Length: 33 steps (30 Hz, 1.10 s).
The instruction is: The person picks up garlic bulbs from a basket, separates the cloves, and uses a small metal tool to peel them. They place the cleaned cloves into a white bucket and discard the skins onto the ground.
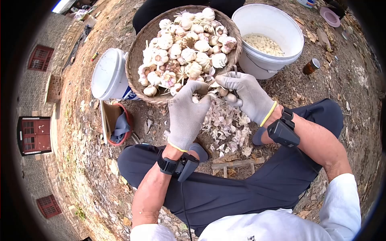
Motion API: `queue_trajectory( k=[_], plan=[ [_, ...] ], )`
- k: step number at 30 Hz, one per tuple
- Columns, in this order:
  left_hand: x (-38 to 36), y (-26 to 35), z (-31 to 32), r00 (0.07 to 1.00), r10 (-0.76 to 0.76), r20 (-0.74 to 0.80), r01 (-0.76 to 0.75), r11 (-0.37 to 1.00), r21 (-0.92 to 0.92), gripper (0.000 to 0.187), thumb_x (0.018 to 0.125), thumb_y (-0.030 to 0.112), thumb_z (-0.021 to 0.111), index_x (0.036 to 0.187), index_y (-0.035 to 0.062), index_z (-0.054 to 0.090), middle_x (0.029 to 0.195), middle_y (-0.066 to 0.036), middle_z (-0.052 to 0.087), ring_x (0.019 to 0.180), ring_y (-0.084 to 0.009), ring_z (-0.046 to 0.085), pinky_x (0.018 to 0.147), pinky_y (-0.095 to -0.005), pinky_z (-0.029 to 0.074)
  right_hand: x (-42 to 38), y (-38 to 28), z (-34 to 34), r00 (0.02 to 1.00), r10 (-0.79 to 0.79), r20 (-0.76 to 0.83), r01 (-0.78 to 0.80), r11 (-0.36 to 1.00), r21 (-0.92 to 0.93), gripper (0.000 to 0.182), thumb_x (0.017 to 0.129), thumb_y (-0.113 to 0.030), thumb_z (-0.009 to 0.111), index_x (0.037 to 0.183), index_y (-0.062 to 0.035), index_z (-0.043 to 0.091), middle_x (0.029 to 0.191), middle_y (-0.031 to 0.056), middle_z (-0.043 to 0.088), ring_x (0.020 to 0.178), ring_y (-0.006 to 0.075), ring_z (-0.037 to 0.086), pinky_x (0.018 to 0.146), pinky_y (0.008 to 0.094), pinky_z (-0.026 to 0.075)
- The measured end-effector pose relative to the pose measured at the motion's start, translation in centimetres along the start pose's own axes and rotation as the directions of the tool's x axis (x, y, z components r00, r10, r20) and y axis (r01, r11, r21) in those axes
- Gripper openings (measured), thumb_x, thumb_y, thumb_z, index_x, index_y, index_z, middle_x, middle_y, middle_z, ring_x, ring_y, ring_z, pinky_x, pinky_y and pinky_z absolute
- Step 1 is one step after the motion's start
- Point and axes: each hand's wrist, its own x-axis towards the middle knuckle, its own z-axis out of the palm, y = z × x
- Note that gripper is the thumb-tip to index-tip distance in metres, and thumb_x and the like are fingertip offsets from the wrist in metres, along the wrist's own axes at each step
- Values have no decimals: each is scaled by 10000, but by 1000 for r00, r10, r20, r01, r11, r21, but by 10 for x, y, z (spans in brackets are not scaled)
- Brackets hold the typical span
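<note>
Both my hands wear grey knit gloves with yellow cuffs and meet just past the near rim of a wicker basket heaped with garlic bulbs. My left hand is closed, thumb and fingertips pinching garlic. Close beside it, my right hand is curled round a partly broken garlic bulb. A thin dark strip, like a small blade, shows at the right fingers; I cannot tell what it is. Below the hands, loose garlic skins cover the ground between my feet.
A white bucket at the upper right holds peeled cloves. Left of the basket is a lidded white bucket, with a reddish tub holding dark cloth below it. A brown jar stands at right. Someone's dark-clothed legs are behind the basket.
</note>
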Motion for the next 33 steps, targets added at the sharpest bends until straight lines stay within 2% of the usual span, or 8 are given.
queue_trajectory(
  k=[3,5,6,8,18,23,26,33],
  plan=[
    [-1,3,3,998,49,-44,-50,998,-29,190,907,57,764,1091,24,729,976,-128,760,908,-304,749,856,-378,567,0,2,-2,1000,18,11,-18,1000,-25,167,1043,-238,734,1001,-85,681,798,-15,649,576,19,535,446,171,370],
    [0,2,4,979,194,-69,-195,981,-18,186,897,37,800,1065,28,721,954,-121,733,860,-286,719,809,-366,560,0,3,-2,998,65,22,-65,998,-8,176,1042,-239,734,997,-78,681,797,-16,647,584,21,549,448,174,386],
    [-1,3,3,979,193,-69,-194,981,-18,186,897,37,800,1065,28,721,954,-121,733,860,-286,719,809,-366,560,1,4,-3,998,66,22,-66,998,-7,176,1042,-239,734,997,-78,681,797,-16,647,584,21,549,448,174,386],
    [-4,7,1,994,103,-23,-102,994,26,193,926,35,806,1111,-5,768,951,-97,759,882,-139,709,818,-291,555,4,8,-9,988,149,31,-147,986,-74,173,1042,-226,731,1011,-62,686,800,-17,646,585,27,560,450,169,398],
    [-4,3,-3,988,141,-67,-139,990,29,128,926,39,800,1037,-16,770,806,-27,702,747,-60,600,699,-255,514,5,5,-3,988,35,147,-33,999,-13,144,1068,-161,667,1126,-31,687,870,-5,677,632,23,587,468,170,427],
    [-2,9,-9,994,-60,-86,55,996,-63,115,925,64,785,1012,-12,775,774,34,661,716,-19,528,661,-219,466,4,4,-6,975,41,216,-46,999,18,153,1075,-121,647,1182,-17,684,912,39,719,646,27,607,478,163,452],
    [-1,5,-7,994,0,-109,-3,999,-36,118,926,67,784,1013,-12,770,781,30,670,716,-22,534,659,-222,472,4,3,0,976,15,216,-39,994,103,153,1075,-109,656,1186,-7,676,935,68,735,659,33,628,474,152,454],
    [-1,6,-8,996,6,-85,-7,1000,-14,107,923,54,775,1001,-14,752,824,4,700,755,-28,573,699,-233,512,2,3,-2,979,14,201,-24,999,46,170,1077,-127,673,1187,2,663,948,74,738,682,43,650,475,147,447]
  ],
)
